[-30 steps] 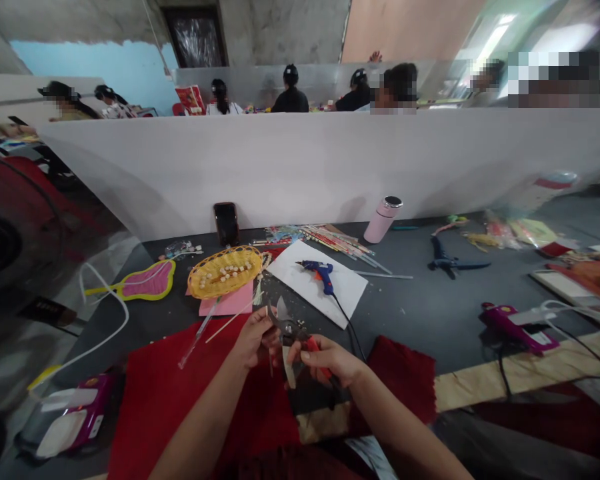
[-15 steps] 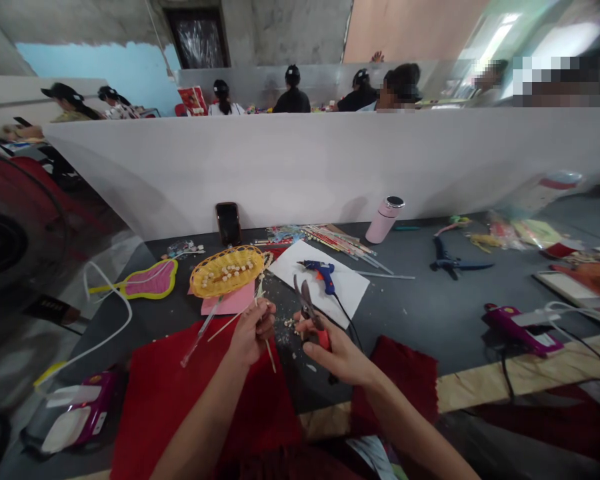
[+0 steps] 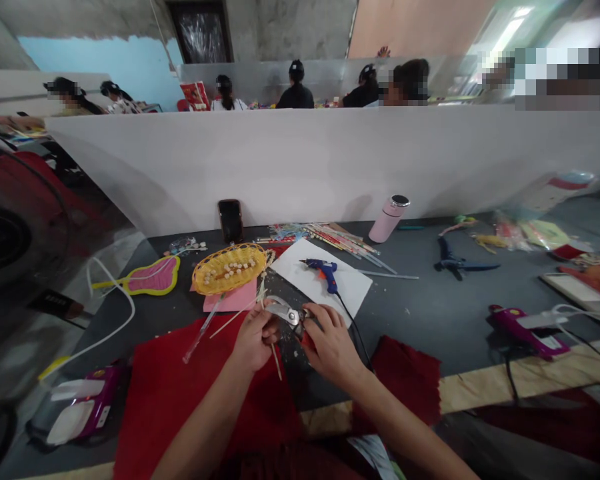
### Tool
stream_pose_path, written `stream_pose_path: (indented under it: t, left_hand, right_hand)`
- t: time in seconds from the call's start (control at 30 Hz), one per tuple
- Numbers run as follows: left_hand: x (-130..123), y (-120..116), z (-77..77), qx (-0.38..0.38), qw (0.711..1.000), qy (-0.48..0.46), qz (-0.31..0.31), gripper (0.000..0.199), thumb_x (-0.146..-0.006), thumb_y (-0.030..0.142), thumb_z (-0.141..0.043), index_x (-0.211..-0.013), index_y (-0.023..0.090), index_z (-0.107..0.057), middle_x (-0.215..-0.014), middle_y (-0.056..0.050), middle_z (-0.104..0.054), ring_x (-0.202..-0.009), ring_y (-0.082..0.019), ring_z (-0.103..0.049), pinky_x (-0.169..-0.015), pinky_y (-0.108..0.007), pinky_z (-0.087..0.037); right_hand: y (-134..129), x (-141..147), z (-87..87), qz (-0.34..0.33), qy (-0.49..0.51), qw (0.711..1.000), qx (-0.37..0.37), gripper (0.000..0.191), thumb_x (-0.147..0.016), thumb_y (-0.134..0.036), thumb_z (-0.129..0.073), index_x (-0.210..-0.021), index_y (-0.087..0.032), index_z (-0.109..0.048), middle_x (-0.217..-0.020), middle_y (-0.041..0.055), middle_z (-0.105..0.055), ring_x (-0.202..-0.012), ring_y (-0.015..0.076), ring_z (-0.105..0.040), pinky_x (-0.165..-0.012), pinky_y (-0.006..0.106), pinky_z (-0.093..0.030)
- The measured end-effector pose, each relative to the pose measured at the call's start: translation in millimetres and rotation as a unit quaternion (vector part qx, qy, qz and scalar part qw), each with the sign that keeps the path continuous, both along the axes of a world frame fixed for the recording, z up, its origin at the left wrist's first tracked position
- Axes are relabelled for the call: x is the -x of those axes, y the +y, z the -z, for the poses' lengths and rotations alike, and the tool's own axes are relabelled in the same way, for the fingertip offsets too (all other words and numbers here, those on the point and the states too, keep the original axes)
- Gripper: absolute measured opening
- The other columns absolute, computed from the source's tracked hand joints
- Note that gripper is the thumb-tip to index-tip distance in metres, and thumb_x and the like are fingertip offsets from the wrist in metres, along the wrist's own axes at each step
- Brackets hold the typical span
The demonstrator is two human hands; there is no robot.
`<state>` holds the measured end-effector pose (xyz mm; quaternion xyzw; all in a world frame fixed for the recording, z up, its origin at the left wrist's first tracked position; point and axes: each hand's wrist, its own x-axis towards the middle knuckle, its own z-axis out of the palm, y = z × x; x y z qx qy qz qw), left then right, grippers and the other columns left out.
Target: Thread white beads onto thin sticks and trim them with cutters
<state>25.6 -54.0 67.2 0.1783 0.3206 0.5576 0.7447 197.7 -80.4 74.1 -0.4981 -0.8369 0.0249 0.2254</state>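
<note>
My left hand is closed around a thin pale stick, which sticks out above and below the fingers. In my right hand is a pair of pruning shears with red handles, its metal blades reaching left to the stick just above my left fingers. Whether the blades touch the stick I cannot tell. Beyond my left hand, a yellow woven basket holds several small whitish pieces and rests partly on pink paper. Red cloth lies under my left forearm.
A blue glue gun lies on white paper, its cord trailing toward my right wrist. Behind are bundled sticks, a phone and a pink bottle. Dark blue pliers-like tool lies right. A white partition borders the table.
My right hand has moved the shears left and turned them, bringing the blades from pointing up and away to beside the stick. My left hand keeps its hold.
</note>
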Motion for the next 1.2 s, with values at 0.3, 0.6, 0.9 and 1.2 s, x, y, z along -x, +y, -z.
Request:
stream_pose_path:
  t: [0.3,0.6,0.9,1.2]
  left_hand:
    - [-2.2,-1.7,1.2,0.019,0.999,0.029,-0.012,0.031,-0.064,0.028,-0.074,-0.075,0.016,-0.048,-0.054,0.010,-0.037,-0.038,0.001,-0.027,-0.037,-0.011,-0.018]
    - [-1.9,-3.0,1.0,0.033,0.999,0.013,-0.009,0.029,-0.060,0.021,-0.073,-0.071,0.015,-0.047,-0.053,0.010,-0.040,-0.037,0.001,-0.027,-0.036,-0.012,-0.017]
    - [-3.5,-6.0,0.8,0.036,0.999,0.026,-0.005,0.028,-0.063,0.023,-0.072,-0.072,0.015,-0.047,-0.056,0.008,-0.046,-0.037,0.001,-0.027,-0.036,-0.011,-0.015]
    - [-2.4,-3.8,-12.5,-0.004,0.998,0.064,-0.019,0.029,-0.066,0.030,-0.073,-0.073,0.016,-0.049,-0.064,0.005,-0.053,-0.038,0.002,-0.026,-0.036,-0.012,-0.016]
  right_hand:
    - [-1.3,0.1,-0.6,0.009,-0.012,1.000,-0.014,0.018,-0.080,-0.019,-0.055,-0.098,-0.020,-0.060,-0.122,0.0105,-0.050,-0.109,0.0282,-0.041,-0.089,0.045,-0.037]
    - [1.2,-3.6,-0.7,-0.011,-0.023,0.999,-0.019,0.015,-0.082,-0.020,-0.056,-0.095,-0.020,-0.061,-0.120,0.0098,-0.052,-0.107,0.0268,-0.042,-0.087,0.042,-0.038]
    - [3.3,-8.7,3.4,-0.026,-0.043,0.998,-0.024,0.011,-0.080,-0.021,-0.059,-0.091,-0.022,-0.062,-0.118,0.0078,-0.055,-0.104,0.0262,-0.045,-0.083,0.041,-0.039]
    - [4.3,-9.8,1.9,-0.042,0.079,0.996,0.013,0.009,-0.083,-0.024,-0.054,-0.087,-0.018,-0.060,-0.111,0.0111,-0.055,-0.101,0.0246,-0.048,-0.087,0.042,-0.044]
